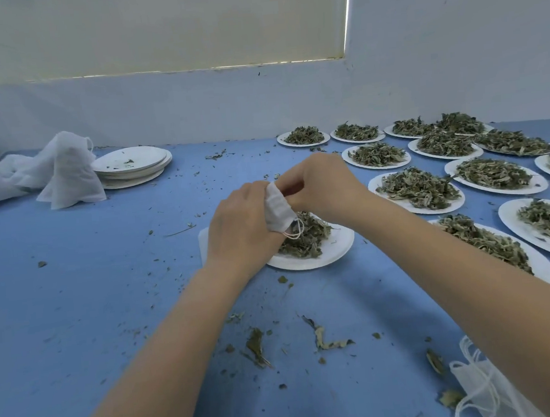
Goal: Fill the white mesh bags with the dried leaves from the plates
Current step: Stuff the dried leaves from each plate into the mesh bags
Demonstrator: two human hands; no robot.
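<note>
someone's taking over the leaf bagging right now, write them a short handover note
Left hand and right hand both grip one small white mesh bag above the near white paper plate, which still holds dried green leaves.
Done: a stack of emptied white plates stands far left beside a heap of white mesh bags.
Left: about a dozen loaded plates on the right; spare drawstring bags lie near right. Loose crumbs litter the blue table cover.
</note>
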